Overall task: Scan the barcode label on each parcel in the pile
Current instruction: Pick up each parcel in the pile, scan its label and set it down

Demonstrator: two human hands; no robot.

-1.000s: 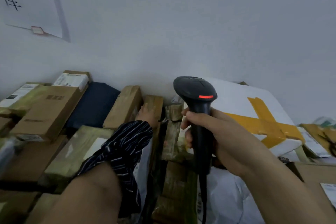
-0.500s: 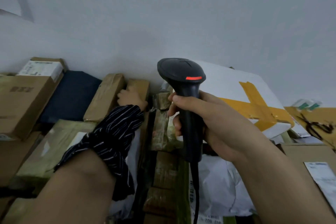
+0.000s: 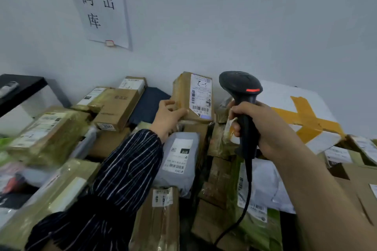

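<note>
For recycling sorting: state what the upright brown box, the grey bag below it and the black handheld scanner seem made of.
Upright brown box: apparently cardboard under glossy clear tape, by its sheen and wrinkles. Grey bag: probably soft plastic film, smooth with slack creases. Black handheld scanner: likely moulded plastic, matte, uniformly dark with rounded edges.
</note>
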